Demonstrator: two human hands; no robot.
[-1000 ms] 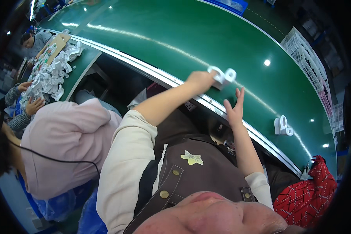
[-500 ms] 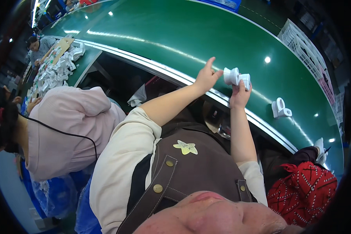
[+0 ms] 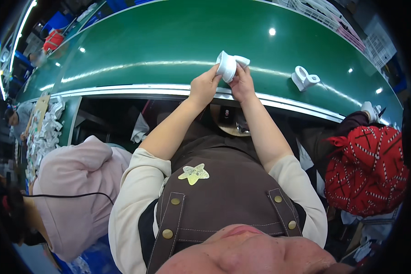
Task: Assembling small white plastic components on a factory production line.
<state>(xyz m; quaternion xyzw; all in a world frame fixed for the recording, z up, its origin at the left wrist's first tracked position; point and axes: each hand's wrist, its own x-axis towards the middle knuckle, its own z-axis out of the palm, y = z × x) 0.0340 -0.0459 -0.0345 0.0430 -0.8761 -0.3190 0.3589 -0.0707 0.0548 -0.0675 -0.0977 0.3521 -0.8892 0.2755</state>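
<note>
A white plastic fitting [image 3: 226, 67], with a round flanged end and a smaller part jutting to the right, is held up over the near side of the green table. My left hand [image 3: 202, 86] grips its round end from the left, fingers closed. From the right and below, my right hand [image 3: 243, 85] is closed on the same piece. The fingertips behind the piece are partly hidden. Off to the right, a second white fitting [image 3: 304, 80] of similar look, with a ring-shaped opening, rests on the table apart from my hands.
The green tabletop [image 3: 160, 45] has a metal front edge [image 3: 146, 90]. A co-worker in pink [image 3: 77, 182] sits at my left, beside a heap of white parts [image 3: 45, 132]. Another person, with a red patterned head covering [image 3: 367, 169], is at my right. White racks [image 3: 324, 16] stand beyond the table.
My left hand has gone from pointing, free of the piece, to gripping its round end. The fitting, still in my right hand, is tilted differently. The view has turned.
</note>
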